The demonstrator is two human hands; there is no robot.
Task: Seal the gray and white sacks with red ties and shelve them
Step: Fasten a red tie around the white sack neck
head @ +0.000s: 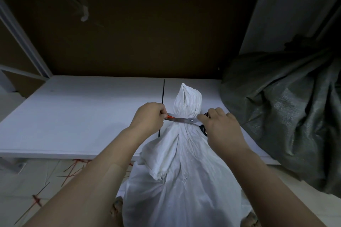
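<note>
Head view: left grip pinches the red tie by the white sack, right grip grasps scissors across its neck.

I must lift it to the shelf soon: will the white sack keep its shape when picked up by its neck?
Probably floppy: the white sack is thin creased material that sags in folds. It looks full and bulky, so likely rather heavy. The bunched neck, cinched where the scissors lie, should give a firm hold.
</note>
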